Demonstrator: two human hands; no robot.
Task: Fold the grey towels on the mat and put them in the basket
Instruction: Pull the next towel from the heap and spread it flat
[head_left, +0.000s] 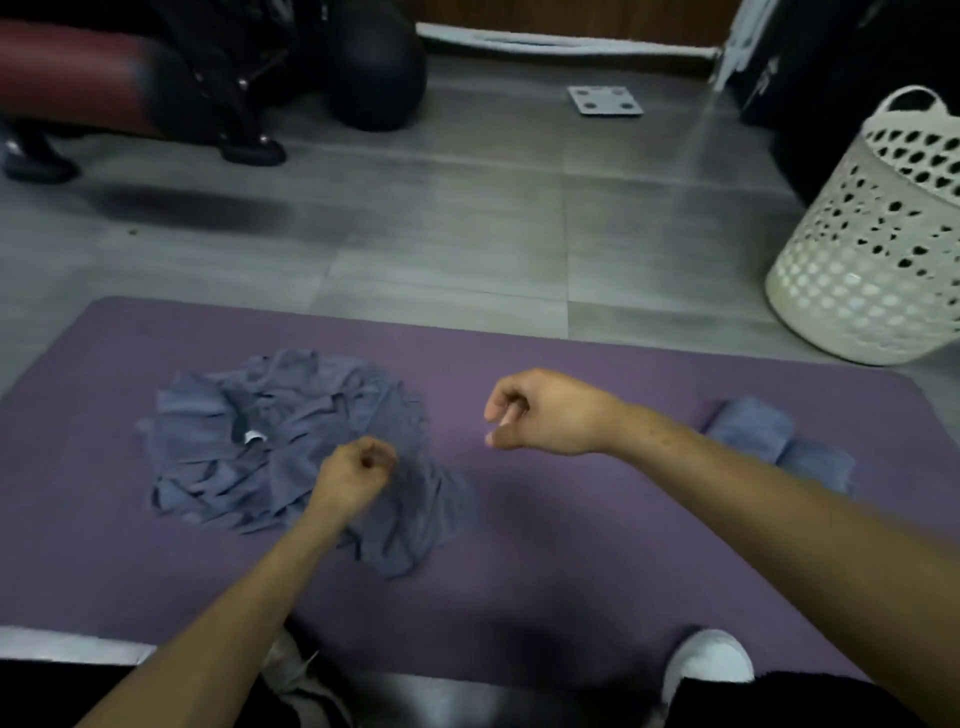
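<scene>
A crumpled pile of grey towels (270, 441) lies on the left half of the purple mat (571, 545). My left hand (358, 475) is over the pile's right edge, fingers curled, pinching one grey towel (415, 514) that rises in a peak toward it. My right hand (540, 410) hovers over bare mat just right of the pile, fingers curled in, with nothing in it. Two folded grey towels (779, 447) lie side by side on the mat's right part, partly behind my right forearm. The white perforated basket (872, 260) stands on the floor beyond the mat's far right corner.
Grey tiled floor stretches beyond the mat. A small square grey scale (605, 101) lies on the floor at the back. Dark chair legs and a black ball (374, 67) sit at the back left. My white shoe (706, 660) rests on the mat's near edge.
</scene>
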